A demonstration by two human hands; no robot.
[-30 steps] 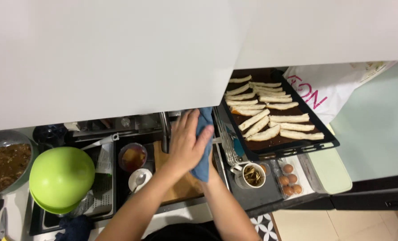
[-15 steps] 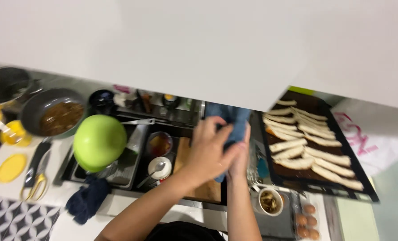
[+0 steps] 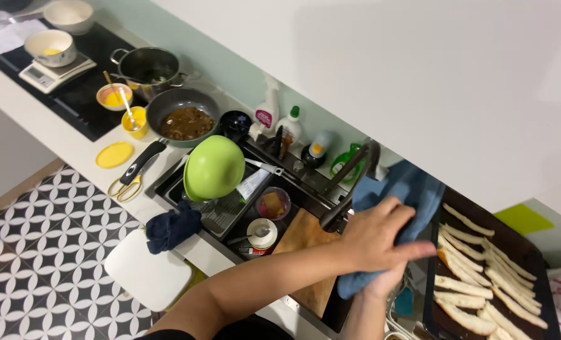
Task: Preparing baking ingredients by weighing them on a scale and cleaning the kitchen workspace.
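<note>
Both my hands work a blue towel (image 3: 414, 189) above the sink's right side. My left hand (image 3: 374, 238) lies on top of the cloth with its fingers pressed over it. Underneath, my right hand (image 3: 381, 286) grips the towel's lower part and is mostly hidden by it. A black faucet (image 3: 351, 181) rises just left of the towel. Below my left forearm a wooden cutting board (image 3: 298, 238) spans the sink. At the right stands a dark baking tray (image 3: 458, 203) with several pale dough strips (image 3: 476, 289).
A green bowl (image 3: 214, 167) rests upside down in the sink (image 3: 296, 182), next to small cups. A dark cloth (image 3: 170, 228) hangs over the counter edge. Farther left are a pan of brown sauce (image 3: 183, 121), a steel pot (image 3: 148, 66), scissors (image 3: 126, 186), a kitchen scale (image 3: 47, 69) and soap bottles (image 3: 290, 126).
My head has turned left, so the stove and floor come into view. Both hands stay on the blue towel, the left one shifting over it.
</note>
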